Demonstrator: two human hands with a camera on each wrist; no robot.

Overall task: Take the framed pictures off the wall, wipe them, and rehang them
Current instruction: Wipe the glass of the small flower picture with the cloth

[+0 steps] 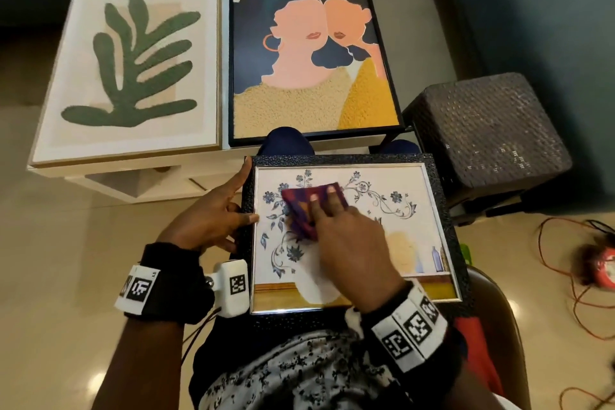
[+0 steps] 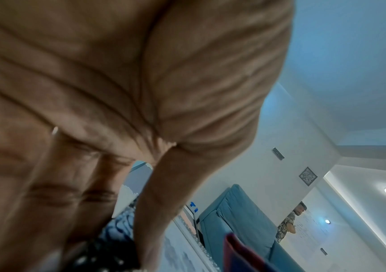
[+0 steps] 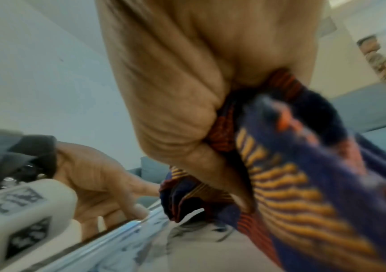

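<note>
Black-framed floral picture [image 1: 429, 220] flat across lap. Right hand [image 1: 352, 243] pressing folded purple-and-orange cloth [image 1: 306, 210] onto glass, fingers [image 1: 327, 200] extended, thumb tucked against cloth. Left hand [image 1: 206, 216] steadying frame's left edge, fingers spread, thumb on rim. Leaf picture [image 1: 133, 66] and two-faces picture [image 1: 312, 60] side by side on white bench [image 1: 139, 176].

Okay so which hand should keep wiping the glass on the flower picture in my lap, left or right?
Right. Your right hand already presses the striped cloth onto the glass of the flower picture, so it can probably just carry on. The left hand rests on the frame's left edge, steadying it.
</note>
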